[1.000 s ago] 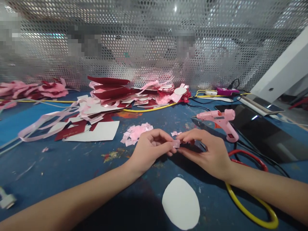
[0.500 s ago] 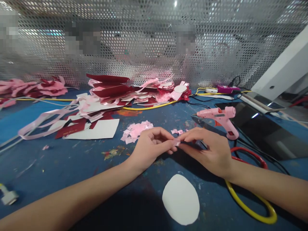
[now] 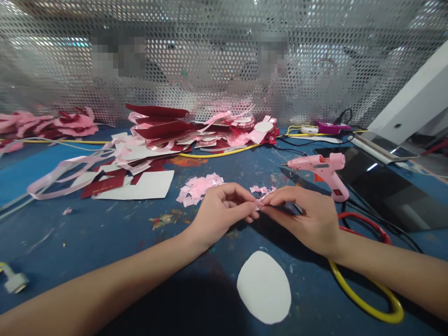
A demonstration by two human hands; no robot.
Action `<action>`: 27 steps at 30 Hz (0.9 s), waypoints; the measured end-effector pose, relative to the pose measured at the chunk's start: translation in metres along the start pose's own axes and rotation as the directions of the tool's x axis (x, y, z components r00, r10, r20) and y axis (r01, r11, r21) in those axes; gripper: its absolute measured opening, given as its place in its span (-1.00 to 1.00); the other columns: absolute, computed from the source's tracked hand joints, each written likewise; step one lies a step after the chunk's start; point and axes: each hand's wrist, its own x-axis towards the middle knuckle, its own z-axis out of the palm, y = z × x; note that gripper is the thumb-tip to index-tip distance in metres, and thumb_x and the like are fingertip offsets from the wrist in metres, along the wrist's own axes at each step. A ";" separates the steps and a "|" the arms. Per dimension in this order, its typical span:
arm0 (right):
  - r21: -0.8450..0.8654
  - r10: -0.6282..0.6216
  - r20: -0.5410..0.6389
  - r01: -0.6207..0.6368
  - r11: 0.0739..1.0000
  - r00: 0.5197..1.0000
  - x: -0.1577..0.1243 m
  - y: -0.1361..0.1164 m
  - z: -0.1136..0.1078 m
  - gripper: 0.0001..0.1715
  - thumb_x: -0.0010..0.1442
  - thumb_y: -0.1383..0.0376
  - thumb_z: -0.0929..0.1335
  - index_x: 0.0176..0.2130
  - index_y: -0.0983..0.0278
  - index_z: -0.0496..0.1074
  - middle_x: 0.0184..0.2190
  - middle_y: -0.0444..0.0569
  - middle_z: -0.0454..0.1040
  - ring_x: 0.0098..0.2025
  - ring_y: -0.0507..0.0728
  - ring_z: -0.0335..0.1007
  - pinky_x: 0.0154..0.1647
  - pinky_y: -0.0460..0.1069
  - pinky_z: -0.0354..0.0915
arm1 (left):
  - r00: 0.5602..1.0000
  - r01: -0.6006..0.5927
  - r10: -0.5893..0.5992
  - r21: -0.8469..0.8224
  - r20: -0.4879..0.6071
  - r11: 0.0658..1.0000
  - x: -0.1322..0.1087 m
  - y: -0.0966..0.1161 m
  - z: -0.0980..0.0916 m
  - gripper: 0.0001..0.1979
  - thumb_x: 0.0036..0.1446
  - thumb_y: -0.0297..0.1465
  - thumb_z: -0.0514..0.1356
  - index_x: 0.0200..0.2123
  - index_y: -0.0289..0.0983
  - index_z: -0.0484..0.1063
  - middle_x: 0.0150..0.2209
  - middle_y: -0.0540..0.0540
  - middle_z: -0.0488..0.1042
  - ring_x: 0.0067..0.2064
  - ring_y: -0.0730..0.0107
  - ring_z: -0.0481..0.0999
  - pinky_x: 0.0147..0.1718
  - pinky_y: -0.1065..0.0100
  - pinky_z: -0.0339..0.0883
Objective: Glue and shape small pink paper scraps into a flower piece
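Note:
My left hand (image 3: 219,214) and my right hand (image 3: 304,217) meet fingertip to fingertip just above the blue table (image 3: 105,233). Together they pinch a small pink paper piece (image 3: 259,204), mostly hidden between the fingers. Both hands have their fingers curled closed on it. A pile of small pink paper squares (image 3: 199,188) lies just beyond my left hand. A few more pink scraps (image 3: 262,189) lie behind the fingertips. A white paper oval (image 3: 264,286) lies flat on the table in front of my hands.
A pink glue gun (image 3: 324,168) rests to the right with cables and a red and yellow loop (image 3: 367,261) beneath my right forearm. Dark red and white paper sheets with pink ribbon (image 3: 133,161) are heaped at the back. A perforated metal screen (image 3: 210,70) closes the far side.
Both hands stayed together; the fingers closed tighter on the pink piece, so less of it shows. The view shifted slightly.

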 end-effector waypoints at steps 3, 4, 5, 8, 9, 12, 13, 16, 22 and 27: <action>-0.014 0.007 0.007 -0.007 1.000 1.000 0.000 0.000 0.000 -0.92 0.13 0.38 0.40 -0.36 0.20 0.41 -0.39 -0.16 0.58 -0.35 0.04 0.53 -0.30 -0.09 0.40 | 1.000 -0.005 0.005 -0.016 -0.004 1.000 0.000 0.000 0.000 -0.91 -0.13 -0.49 0.31 -0.52 -0.33 0.44 -0.62 0.02 0.50 -0.57 0.54 0.49 -0.55 0.54 0.38; -0.016 0.011 0.010 -0.011 1.000 1.000 -0.001 0.000 0.000 -0.91 0.13 0.38 0.40 -0.37 0.20 0.41 -0.38 -0.16 0.58 -0.34 0.04 0.53 -0.30 -0.09 0.40 | 1.000 -0.005 0.004 -0.018 -0.008 1.000 0.000 0.000 0.000 -0.91 -0.13 -0.49 0.31 -0.52 -0.33 0.43 -0.62 0.02 0.50 -0.57 0.55 0.49 -0.55 0.55 0.38; -0.016 0.012 0.013 -0.012 1.000 1.000 -0.001 0.001 0.000 -0.91 0.13 0.39 0.40 -0.37 0.20 0.41 -0.38 -0.16 0.58 -0.34 0.04 0.53 -0.29 -0.10 0.40 | 1.000 -0.003 0.003 -0.018 -0.011 1.000 0.000 0.001 0.000 -0.91 -0.13 -0.49 0.31 -0.52 -0.33 0.43 -0.62 0.02 0.50 -0.58 0.56 0.48 -0.55 0.55 0.38; -0.015 0.011 0.019 -0.011 1.000 1.000 -0.002 0.002 0.000 -0.90 0.13 0.39 0.40 -0.36 0.20 0.40 -0.37 -0.17 0.58 -0.33 0.03 0.53 -0.29 -0.10 0.40 | 1.000 0.003 -0.003 -0.020 -0.018 1.000 0.001 0.001 -0.001 -0.91 -0.12 -0.49 0.31 -0.52 -0.33 0.44 -0.62 0.03 0.49 -0.58 0.57 0.47 -0.55 0.56 0.37; -0.015 0.010 0.018 -0.010 1.000 1.000 -0.002 0.002 0.000 -0.90 0.13 0.39 0.40 -0.35 0.20 0.40 -0.36 -0.17 0.58 -0.32 0.03 0.53 -0.28 -0.10 0.40 | 1.000 0.002 -0.002 -0.027 -0.019 1.000 0.001 0.001 -0.001 -0.91 -0.12 -0.49 0.31 -0.52 -0.33 0.44 -0.62 0.04 0.49 -0.58 0.57 0.47 -0.56 0.56 0.37; -0.023 0.006 0.014 -0.006 1.000 1.000 -0.003 0.003 0.001 -0.91 0.14 0.37 0.40 -0.33 0.18 0.41 -0.34 -0.15 0.58 -0.30 0.06 0.54 -0.27 -0.07 0.42 | 1.000 -0.005 0.003 -0.051 -0.028 0.999 0.002 -0.001 -0.002 -0.91 -0.12 -0.49 0.32 -0.52 -0.33 0.45 -0.60 0.03 0.50 -0.55 0.57 0.49 -0.55 0.57 0.37; -0.027 0.004 0.015 -0.004 1.000 1.000 -0.003 0.003 0.001 -0.91 0.14 0.37 0.39 -0.32 0.18 0.41 -0.34 -0.15 0.58 -0.30 0.07 0.54 -0.27 -0.06 0.43 | 1.000 -0.005 0.003 -0.055 -0.031 0.998 0.002 -0.001 -0.002 -0.91 -0.12 -0.49 0.32 -0.51 -0.33 0.45 -0.59 0.03 0.50 -0.54 0.57 0.49 -0.55 0.57 0.37; -0.031 -0.005 0.016 0.006 1.000 1.000 -0.002 0.003 0.002 -0.89 0.15 0.39 0.38 -0.31 0.17 0.40 -0.33 -0.15 0.58 -0.30 0.07 0.53 -0.26 -0.05 0.43 | 1.000 -0.003 0.001 -0.052 -0.029 0.999 0.002 -0.003 -0.003 -0.91 -0.12 -0.49 0.32 -0.51 -0.33 0.44 -0.59 0.03 0.50 -0.54 0.56 0.49 -0.54 0.56 0.38; -0.027 -0.013 0.030 0.014 1.000 0.999 -0.003 0.004 0.002 -0.83 0.15 0.46 0.33 -0.27 0.18 0.39 -0.28 -0.13 0.58 -0.24 0.07 0.52 -0.19 -0.03 0.42 | 0.999 -0.011 0.010 -0.024 -0.034 1.000 0.002 -0.005 -0.004 -0.90 -0.11 -0.48 0.32 -0.49 -0.32 0.44 -0.58 0.02 0.51 -0.53 0.53 0.51 -0.51 0.52 0.41; -0.037 0.002 0.026 -0.001 0.999 1.000 -0.002 0.003 0.002 -0.88 0.16 0.42 0.35 -0.29 0.18 0.40 -0.30 -0.13 0.58 -0.26 0.07 0.52 -0.20 -0.03 0.42 | 0.999 -0.005 0.005 0.002 -0.033 1.000 0.003 -0.004 -0.003 -0.92 -0.12 -0.49 0.32 -0.50 -0.33 0.45 -0.59 0.02 0.50 -0.54 0.53 0.51 -0.50 0.52 0.42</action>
